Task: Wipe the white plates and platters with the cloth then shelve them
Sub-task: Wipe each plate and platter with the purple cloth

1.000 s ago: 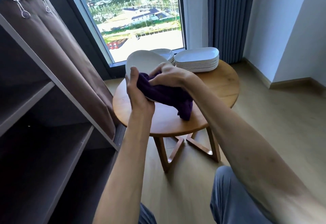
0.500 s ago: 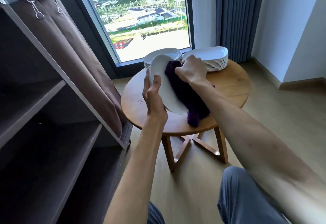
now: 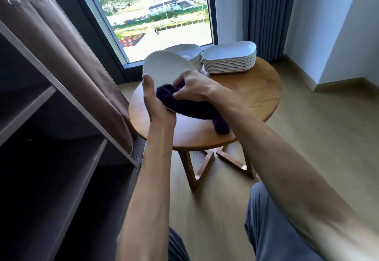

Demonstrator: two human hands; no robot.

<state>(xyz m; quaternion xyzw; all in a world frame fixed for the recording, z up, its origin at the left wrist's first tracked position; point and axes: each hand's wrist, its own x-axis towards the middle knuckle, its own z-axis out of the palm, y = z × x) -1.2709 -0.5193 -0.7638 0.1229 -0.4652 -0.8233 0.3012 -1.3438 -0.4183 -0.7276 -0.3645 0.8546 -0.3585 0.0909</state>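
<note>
White plate (image 3: 166, 66) is tilting above the tabletop (image 3: 256, 88); left hand (image 3: 158, 104) is gripping its near edge, right hand (image 3: 192, 88) is clutching the purple cloth (image 3: 190, 107) against it.

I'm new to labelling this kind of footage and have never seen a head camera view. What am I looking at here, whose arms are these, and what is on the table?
There is no machine here: a camera worn on a person's head looks forward and down, so the two arms are the wearer's own. The left hand holds a white plate tilted up by its near edge. The right hand grips a purple cloth and presses it against the plate; the cloth's loose end hangs down. Behind them stands a round wooden table with a stack of round plates and a stack of oblong platters side by side. Dark shelves stand on the left, by the window.
</note>
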